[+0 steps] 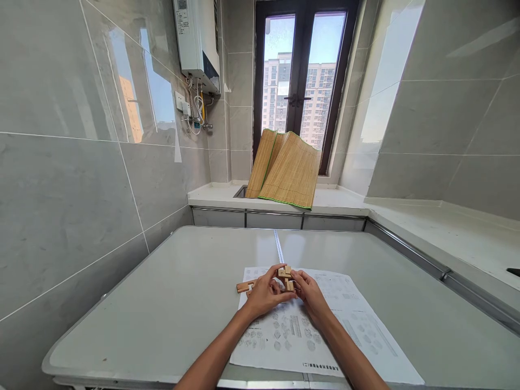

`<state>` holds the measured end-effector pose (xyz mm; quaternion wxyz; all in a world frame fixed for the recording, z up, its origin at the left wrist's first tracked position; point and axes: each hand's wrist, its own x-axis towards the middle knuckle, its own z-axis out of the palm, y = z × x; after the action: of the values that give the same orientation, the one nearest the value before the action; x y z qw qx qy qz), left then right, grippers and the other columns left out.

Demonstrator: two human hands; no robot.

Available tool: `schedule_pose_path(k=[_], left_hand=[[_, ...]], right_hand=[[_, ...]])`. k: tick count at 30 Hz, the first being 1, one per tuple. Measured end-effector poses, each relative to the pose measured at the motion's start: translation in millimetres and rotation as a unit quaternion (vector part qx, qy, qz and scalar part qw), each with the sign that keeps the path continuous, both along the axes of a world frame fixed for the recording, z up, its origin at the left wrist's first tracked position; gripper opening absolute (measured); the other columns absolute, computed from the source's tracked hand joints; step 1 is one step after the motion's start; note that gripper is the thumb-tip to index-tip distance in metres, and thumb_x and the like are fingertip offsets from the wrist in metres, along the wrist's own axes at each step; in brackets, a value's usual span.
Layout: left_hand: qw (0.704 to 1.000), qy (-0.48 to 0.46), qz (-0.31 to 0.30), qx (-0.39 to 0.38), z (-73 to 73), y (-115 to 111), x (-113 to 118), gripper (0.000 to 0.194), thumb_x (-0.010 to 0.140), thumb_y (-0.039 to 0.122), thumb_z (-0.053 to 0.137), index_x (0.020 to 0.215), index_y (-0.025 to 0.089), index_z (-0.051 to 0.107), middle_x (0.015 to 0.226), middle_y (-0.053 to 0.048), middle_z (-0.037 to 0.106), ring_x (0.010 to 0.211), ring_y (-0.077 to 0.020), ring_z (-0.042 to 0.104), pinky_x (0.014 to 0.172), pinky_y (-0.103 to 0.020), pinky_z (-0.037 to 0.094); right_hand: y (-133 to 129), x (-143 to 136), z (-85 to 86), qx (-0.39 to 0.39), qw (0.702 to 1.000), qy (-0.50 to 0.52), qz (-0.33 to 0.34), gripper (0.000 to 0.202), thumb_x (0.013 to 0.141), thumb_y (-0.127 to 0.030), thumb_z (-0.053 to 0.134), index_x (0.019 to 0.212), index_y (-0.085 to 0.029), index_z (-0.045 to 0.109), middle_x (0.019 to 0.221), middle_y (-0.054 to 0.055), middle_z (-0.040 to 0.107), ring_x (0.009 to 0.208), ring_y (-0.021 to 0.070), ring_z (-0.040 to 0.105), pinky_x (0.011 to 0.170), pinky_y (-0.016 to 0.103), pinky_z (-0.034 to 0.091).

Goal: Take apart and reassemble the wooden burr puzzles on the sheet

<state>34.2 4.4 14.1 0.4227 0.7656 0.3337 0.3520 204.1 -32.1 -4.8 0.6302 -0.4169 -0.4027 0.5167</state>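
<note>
Several small wooden puzzle pieces fitted together form a wooden block assembly (286, 273), raised just above the paper. My left hand (267, 292) grips it from the left, thumb below and fingers at the top. On the other side my right hand (310, 292) pinches its right edge with the fingertips. Loose wooden pieces (245, 286) lie left of my left hand, partly hidden behind it. Beneath both hands spreads a printed instruction sheet (296, 336) with rows of small drawings.
The sheet lies on a pale folding table (162, 303) with a central seam. Behind it runs a white counter (345, 201), where a bamboo mat (290, 170) leans near the window. Tiled walls flank both sides. A water heater (197, 46) hangs at the back left.
</note>
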Motion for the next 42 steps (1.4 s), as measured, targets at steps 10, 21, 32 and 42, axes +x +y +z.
schedule_pose_path(k=[10, 21, 32, 42], left_hand=[[0.999, -0.028, -0.028, 0.001, 4.0, -0.6, -0.5, 0.068, 0.07, 0.038, 0.085, 0.133, 0.027, 0.062, 0.069, 0.007, 0.056, 0.06, -0.0112, 0.05, 0.057, -0.021, 0.039], [0.981, -0.146, 0.03, -0.125, -6.5, 14.9, 1.4, 0.071, 0.068, 0.036, 0.089, 0.131, 0.022, 0.058, 0.115, -0.01, 0.069, 0.077, -0.0141, 0.064, 0.063, -0.023, 0.05], [0.976, -0.149, -0.01, -0.159, -12.5, 18.3, 0.6, 0.068, 0.07, 0.037, 0.088, 0.128, 0.02, 0.057, 0.121, -0.013, 0.07, 0.086, -0.0184, 0.07, 0.068, -0.027, 0.055], [0.975, -0.159, -0.048, -0.151, -12.3, 15.6, 0.4, 0.067, 0.067, 0.043, 0.091, 0.121, 0.022, 0.057, 0.103, -0.005, 0.068, 0.065, -0.0094, 0.06, 0.054, -0.02, 0.047]], right_hand=[[-1.5, 4.8, -0.6, 0.001, 0.999, 0.036, 0.024, 0.042, 0.074, -0.057, 0.083, 0.069, -0.021, 0.065, 0.059, -0.003, 0.056, 0.052, 0.0125, 0.046, 0.054, 0.028, 0.039], [9.7, 9.5, -14.3, 0.01, 0.994, -0.004, -0.107, 0.042, 0.075, -0.061, 0.08, 0.083, -0.022, 0.069, 0.091, 0.003, 0.071, 0.052, 0.0115, 0.05, 0.05, 0.029, 0.042], [6.8, 0.4, -9.3, 0.045, 0.994, -0.081, -0.058, 0.052, 0.074, -0.064, 0.079, 0.102, -0.021, 0.073, 0.081, 0.004, 0.071, 0.058, 0.0153, 0.053, 0.052, 0.029, 0.041], [5.4, 3.4, -9.2, 0.056, 0.993, -0.077, -0.069, 0.048, 0.077, -0.062, 0.077, 0.104, -0.023, 0.073, 0.082, 0.004, 0.072, 0.063, 0.0187, 0.058, 0.055, 0.031, 0.044]])
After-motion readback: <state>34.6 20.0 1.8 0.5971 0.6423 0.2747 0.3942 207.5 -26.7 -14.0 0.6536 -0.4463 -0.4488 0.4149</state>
